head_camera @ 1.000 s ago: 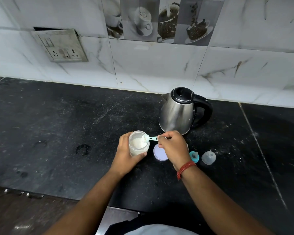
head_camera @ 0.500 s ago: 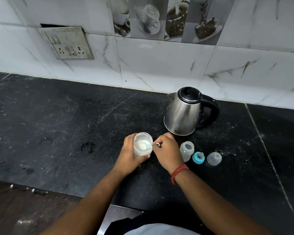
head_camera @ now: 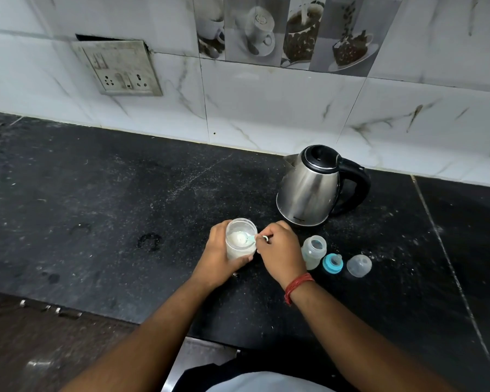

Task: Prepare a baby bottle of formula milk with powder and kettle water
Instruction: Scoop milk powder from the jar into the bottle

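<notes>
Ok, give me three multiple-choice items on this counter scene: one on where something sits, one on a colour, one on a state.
1. Where does the kettle stand?
A. behind the hands, near the wall
B. on the left end of the counter
C. on the floor

2. What colour is the ring round the teat?
A. red
B. blue
C. yellow

3. What is the state of the baby bottle?
A. capped
B. lying on its side
C. upright and open

Answers: 1 A, it stands by the tiled wall beyond both hands. 2 B, the ring shows bright blue. 3 C, its mouth is uncovered, with the teat and the clear cap lying beside it.
</notes>
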`<state>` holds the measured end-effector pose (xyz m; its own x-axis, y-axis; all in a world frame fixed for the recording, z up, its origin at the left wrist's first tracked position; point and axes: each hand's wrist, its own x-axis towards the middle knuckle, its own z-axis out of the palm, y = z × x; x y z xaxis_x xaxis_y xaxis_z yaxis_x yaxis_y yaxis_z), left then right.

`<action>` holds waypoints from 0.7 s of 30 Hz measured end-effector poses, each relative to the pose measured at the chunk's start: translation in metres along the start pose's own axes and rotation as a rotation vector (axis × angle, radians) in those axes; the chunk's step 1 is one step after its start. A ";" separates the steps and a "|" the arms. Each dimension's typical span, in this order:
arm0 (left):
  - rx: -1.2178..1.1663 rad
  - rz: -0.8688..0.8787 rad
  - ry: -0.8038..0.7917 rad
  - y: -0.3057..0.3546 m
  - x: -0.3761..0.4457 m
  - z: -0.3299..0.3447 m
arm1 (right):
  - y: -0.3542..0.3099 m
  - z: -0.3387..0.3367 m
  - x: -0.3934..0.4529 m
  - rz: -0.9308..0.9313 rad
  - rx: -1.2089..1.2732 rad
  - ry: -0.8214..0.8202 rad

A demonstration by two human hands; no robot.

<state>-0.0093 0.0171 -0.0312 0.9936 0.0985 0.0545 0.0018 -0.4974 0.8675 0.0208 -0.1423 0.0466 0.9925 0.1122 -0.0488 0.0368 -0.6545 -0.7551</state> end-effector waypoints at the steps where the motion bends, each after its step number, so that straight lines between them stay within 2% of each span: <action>1: -0.002 -0.004 -0.003 0.000 0.000 -0.001 | 0.000 0.000 0.000 0.028 0.050 -0.006; 9: 0.006 -0.051 -0.041 0.001 0.000 -0.005 | 0.005 -0.003 0.002 0.288 0.373 -0.039; 15: 0.000 -0.076 0.008 0.003 -0.003 -0.013 | 0.003 -0.015 -0.002 0.362 0.557 -0.018; 21: 0.070 0.123 0.102 0.028 0.000 -0.024 | 0.001 -0.038 -0.006 0.364 0.695 0.034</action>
<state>-0.0123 0.0236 0.0045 0.9703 0.1180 0.2114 -0.1083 -0.5696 0.8148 0.0190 -0.1719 0.0712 0.9317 -0.0494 -0.3599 -0.3615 -0.0269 -0.9320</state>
